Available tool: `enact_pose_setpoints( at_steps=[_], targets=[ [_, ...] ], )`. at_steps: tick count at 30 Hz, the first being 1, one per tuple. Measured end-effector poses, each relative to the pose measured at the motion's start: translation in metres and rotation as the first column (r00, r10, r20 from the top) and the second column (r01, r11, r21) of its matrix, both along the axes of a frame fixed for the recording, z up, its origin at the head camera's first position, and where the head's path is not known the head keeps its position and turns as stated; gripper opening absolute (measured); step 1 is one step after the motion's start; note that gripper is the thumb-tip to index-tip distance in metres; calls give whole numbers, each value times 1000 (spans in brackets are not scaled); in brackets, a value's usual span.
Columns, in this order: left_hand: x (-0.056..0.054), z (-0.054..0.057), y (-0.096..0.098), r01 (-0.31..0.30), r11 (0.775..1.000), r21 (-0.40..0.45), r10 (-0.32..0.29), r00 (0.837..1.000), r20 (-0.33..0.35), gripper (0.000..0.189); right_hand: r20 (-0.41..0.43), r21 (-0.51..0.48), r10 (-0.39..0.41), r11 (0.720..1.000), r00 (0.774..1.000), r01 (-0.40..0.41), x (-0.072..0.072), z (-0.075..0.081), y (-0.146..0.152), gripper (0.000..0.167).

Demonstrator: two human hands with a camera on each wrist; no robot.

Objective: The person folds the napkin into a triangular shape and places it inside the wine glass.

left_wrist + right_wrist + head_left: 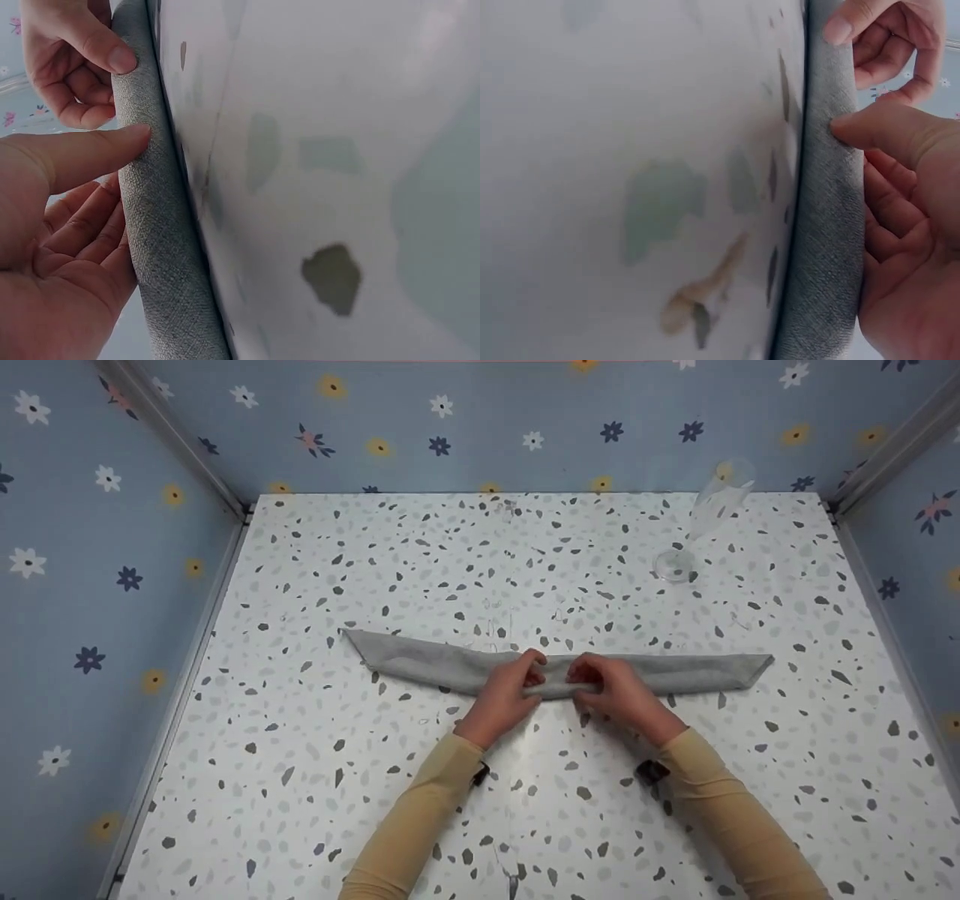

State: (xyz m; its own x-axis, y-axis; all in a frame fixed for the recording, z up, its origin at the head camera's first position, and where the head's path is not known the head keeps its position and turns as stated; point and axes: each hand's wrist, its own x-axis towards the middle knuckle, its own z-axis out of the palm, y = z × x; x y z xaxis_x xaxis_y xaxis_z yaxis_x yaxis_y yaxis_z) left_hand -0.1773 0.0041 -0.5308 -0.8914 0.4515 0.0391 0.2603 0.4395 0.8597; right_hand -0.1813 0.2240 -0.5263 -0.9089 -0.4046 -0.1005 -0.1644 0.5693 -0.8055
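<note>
A grey cloth [705, 671], folded into a long narrow strip with slanted ends, lies across the middle of the table. Near its centre, the left hand [511, 691] pinches the front edge, thumb on the near side and fingers curled over the top. Just to the right, the right hand [616, 690] grips the same edge in a like manner. Between the two hands the edge forms a rounded roll. Close up in the left wrist view, the cloth [161, 225] shows a coarse weave, with the left thumb [112, 150] pressing on it.
A clear stemmed glass [716, 506] stands at the back right of the speckled white table [390, 570]. Flower-patterned blue panels [487, 427] rise along the back and both sides. A dark wrist device [652, 771] shows under the right sleeve.
</note>
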Motion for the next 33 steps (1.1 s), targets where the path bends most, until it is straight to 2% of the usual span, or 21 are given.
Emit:
enact_pose_setpoints(
  at_steps=[8,14,19,23,28,33],
  targets=[
    [5,0,-3,15,999,-42,-16,1000,-19,46,82,-9,52,999,995,-51,-6,3,3,26],
    [0,-3,-1,-3,997,-81,0,999,-34,40,68,-50,51,998,996,-48,-13,0,4,23],
    [-4,-5,-1,-1,997,-80,-1,1000,-29,34,12,-61,-16,998,1000,17,-11,-2,2,22],
    [-5,-4,-1,1,998,-66,-3,1000,-28,34,-82,-43,-54,998,995,50,-4,0,-1,23],
    [-7,-2,0,-2,998,-60,0,1000,-23,32,-193,-75,-45,997,980,31,9,4,-1,26],
    [-10,-1,0,-11,999,-53,11,1000,4,32,-213,-88,-26,996,977,7,16,2,0,31]
  ],
)
